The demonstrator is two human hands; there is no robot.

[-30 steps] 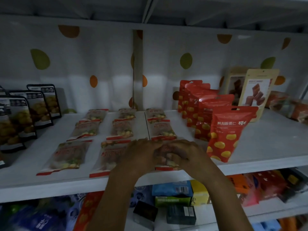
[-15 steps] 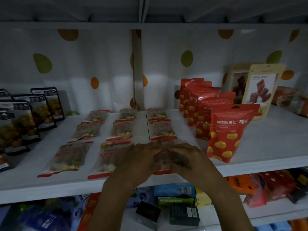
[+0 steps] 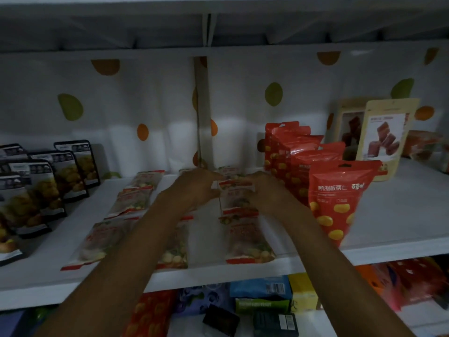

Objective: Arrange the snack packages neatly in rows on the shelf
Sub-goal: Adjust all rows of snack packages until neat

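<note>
Clear snack packets with red edges lie flat in three columns on the white shelf [image 3: 401, 215]. My left hand [image 3: 196, 188] and my right hand [image 3: 264, 190] reach to the back of the right column. They pinch the two sides of the rear packet [image 3: 233, 177] between fingers and thumbs. Nearer me in that column lie a middle packet [image 3: 237, 203] and a front packet [image 3: 247, 242]. My left forearm covers most of the middle column; its front packet [image 3: 177, 251] shows. The left column's front packet [image 3: 104, 239] is in plain sight.
Red standing pouches [image 3: 340, 200] form a row just right of my right hand. Black pouches [image 3: 36, 190] stand at the left, beige pouches [image 3: 386, 137] at the back right. A spotted white panel backs the shelf. Boxes [image 3: 262, 295] fill the shelf below.
Both hands have left the front packet of the right column and moved back to the rear packet. The front packet now lies uncovered at the shelf's edge.
</note>
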